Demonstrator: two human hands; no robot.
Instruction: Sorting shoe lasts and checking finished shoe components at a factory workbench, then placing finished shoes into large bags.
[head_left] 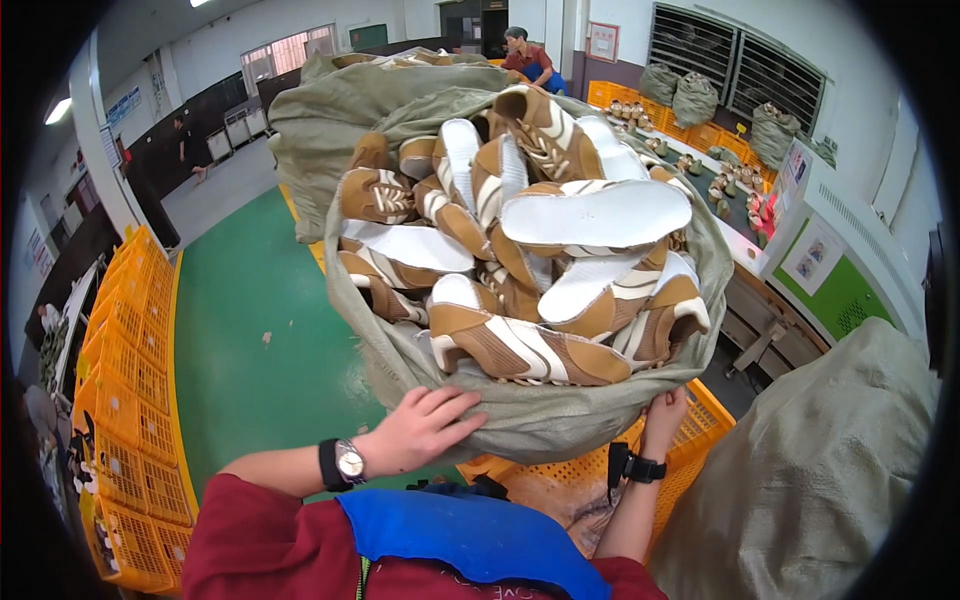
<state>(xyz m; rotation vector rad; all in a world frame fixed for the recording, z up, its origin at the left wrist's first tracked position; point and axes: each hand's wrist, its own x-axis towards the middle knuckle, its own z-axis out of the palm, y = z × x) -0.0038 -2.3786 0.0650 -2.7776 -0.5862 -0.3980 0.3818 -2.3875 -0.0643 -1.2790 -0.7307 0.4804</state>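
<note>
In front of me an open grey-green woven sack (545, 415) is heaped with brown and white shoe uppers (520, 345). They lie in all directions, and several turn a white underside (600, 215) up. My left hand (425, 428) rests on the near side of the sack, its fingers stretched out over the cloth below the rim. At the right near corner, my right hand (664, 415) is closed on the sack's edge, its fingers partly hidden. Beneath the sack is an orange plastic crate (690, 440), with something in clear plastic inside it.
Another full sack (310, 120) stands behind, and a large grey sack (800, 480) bulges at the right. Stacked orange crates (130, 430) line the left of the green floor (260, 330). A green-and-white machine (840, 260) stands by a conveyor of shoes. A co-worker (530, 60) is at the back.
</note>
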